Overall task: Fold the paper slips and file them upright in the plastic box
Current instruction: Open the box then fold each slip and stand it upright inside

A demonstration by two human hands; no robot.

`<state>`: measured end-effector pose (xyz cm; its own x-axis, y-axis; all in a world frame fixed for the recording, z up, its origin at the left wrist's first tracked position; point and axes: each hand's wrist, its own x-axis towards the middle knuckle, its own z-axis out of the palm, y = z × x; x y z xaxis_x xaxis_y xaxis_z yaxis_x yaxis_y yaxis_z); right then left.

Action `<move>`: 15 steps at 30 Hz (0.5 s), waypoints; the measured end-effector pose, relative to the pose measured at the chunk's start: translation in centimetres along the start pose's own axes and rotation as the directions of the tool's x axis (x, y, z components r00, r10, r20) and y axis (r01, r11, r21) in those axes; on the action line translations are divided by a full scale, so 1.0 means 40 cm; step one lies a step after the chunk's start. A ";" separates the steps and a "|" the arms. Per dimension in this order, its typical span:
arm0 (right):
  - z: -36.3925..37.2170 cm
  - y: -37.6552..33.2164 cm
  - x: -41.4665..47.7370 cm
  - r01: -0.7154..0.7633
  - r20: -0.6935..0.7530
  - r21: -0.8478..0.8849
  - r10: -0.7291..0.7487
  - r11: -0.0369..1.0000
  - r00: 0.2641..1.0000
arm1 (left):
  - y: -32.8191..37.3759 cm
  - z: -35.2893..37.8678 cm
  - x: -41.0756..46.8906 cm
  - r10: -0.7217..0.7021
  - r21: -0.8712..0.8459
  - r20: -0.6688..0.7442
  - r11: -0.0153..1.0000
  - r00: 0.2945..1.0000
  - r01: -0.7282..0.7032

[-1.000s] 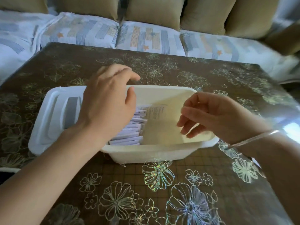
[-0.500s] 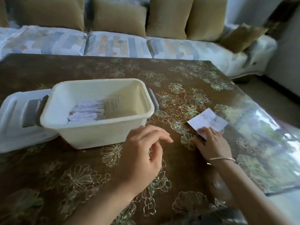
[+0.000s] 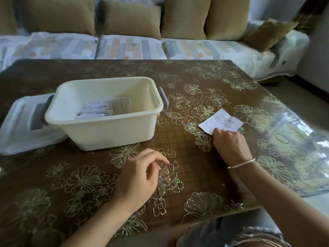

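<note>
Slip: the paper slip (image 3: 220,122) lies flat on the desk (image 3: 204,175), right of the plastic box (image 3: 106,129) and apart from it.
Right hand: the right hand (image 3: 229,145) has its fingers curled, pinching the slip's near edge.
Left hand: the left hand (image 3: 140,177) has loosely curled fingers and holds nothing.
Box: folded slips (image 3: 96,109) stand at its left end.
Advice: steady the slip with the left hand and match the edges before creasing.

Illegible print on paper slip (image 3: 221,121)

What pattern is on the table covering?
Table covering: gold flower outlines on dark brown; head view.
</note>
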<state>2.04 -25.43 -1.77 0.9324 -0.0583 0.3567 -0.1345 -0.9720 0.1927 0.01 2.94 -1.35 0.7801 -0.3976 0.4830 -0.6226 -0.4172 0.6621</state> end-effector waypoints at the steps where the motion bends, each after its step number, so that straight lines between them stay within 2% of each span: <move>1: -0.005 0.002 -0.004 0.016 -0.019 0.028 -0.015 0.999 1.000 | 0.000 -0.003 -0.007 0.013 0.010 0.007 1.000 1.000 -0.014; 4: -0.042 -0.018 -0.030 -0.015 -0.064 0.313 0.037 0.950 0.997 | -0.002 -0.018 -0.017 0.014 0.029 0.003 0.999 1.000 -0.014; 6: -0.092 -0.060 -0.062 -0.061 -0.006 0.596 0.080 0.800 0.997 | -0.003 -0.034 -0.013 -0.004 0.029 -0.040 1.000 0.999 0.006; 7: -0.122 -0.085 -0.078 -0.125 0.075 0.763 0.105 0.635 0.992 | -0.003 -0.043 -0.012 -0.020 0.024 -0.061 0.999 0.998 0.021; 8: -0.154 -0.106 -0.089 -0.214 0.192 0.897 0.095 0.386 0.977 | 0.000 -0.053 -0.008 -0.034 0.016 -0.079 0.999 0.996 0.036; 9: -0.180 -0.123 -0.099 -0.308 0.306 0.946 0.034 0.103 0.951 | 0.002 -0.064 -0.006 -0.045 0.008 -0.091 0.999 0.995 0.046; 10: -0.201 -0.133 -0.105 -0.393 0.390 0.910 -0.045 -0.135 0.919 | 0.005 -0.075 -0.005 -0.046 0.002 -0.096 0.999 0.994 0.046; 11: -0.209 -0.137 -0.108 -0.450 0.438 0.856 -0.105 -0.256 0.893 | 0.007 -0.087 -0.006 -0.034 0.014 -0.095 0.999 0.995 0.036; 12: -0.209 -0.141 -0.105 -0.478 0.460 0.844 -0.130 -0.243 0.878 | 0.009 -0.096 -0.008 -0.007 0.050 -0.081 0.999 0.997 0.011; 13: -0.204 -0.148 -0.104 -0.478 0.466 0.871 -0.118 -0.113 0.877 | 0.009 -0.105 -0.015 0.033 0.110 -0.049 0.994 0.998 -0.027; 15: -0.178 -0.167 -0.099 -0.414 0.441 0.875 -0.060 0.249 0.896 | 0.000 -0.117 -0.030 0.119 0.259 0.073 0.956 0.990 -0.134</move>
<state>-3.14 -17.06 2.05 0.9910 -0.0940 -0.0952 -0.1260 -0.4175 -0.8999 -0.61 7.22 0.74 0.6940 -0.5031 0.5151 -0.7160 -0.5576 0.4200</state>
